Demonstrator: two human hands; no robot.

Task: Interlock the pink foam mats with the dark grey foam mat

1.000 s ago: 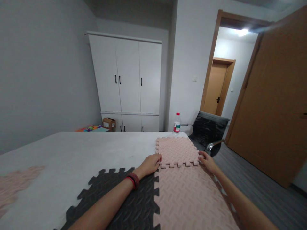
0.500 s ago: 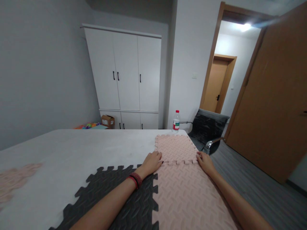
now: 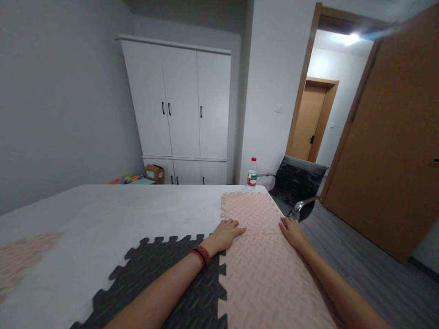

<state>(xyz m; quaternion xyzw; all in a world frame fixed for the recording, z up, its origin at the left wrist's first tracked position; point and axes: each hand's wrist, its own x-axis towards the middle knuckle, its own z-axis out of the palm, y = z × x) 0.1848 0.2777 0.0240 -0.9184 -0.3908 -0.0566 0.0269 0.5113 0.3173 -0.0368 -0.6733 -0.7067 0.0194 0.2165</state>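
On a white table [image 3: 113, 214] lie interlocking foam mat tiles. A far pink tile [image 3: 252, 208] is joined along its toothed edge to a near pink tile [image 3: 270, 283], and a dark grey tile [image 3: 171, 274] locks onto the near one's left side. My left hand [image 3: 228, 232] lies flat, fingers stretched out, on the seam between the two pink tiles at its left end. My right hand [image 3: 290, 230] rests flat on the same seam at the right end. A red and black band sits on my left wrist. Neither hand holds anything.
A water bottle [image 3: 252, 174] stands at the table's far edge. Another pink tile [image 3: 20, 256] lies at the left. A black chair [image 3: 297, 189] stands right of the table. Behind are a white wardrobe [image 3: 180, 107], a cardboard box [image 3: 154, 172] and an open wooden door [image 3: 391, 137].
The far pink tile, which lay with its edge loose on the near one, is now pressed in flush. My left hand slid right along the seam and flattened.
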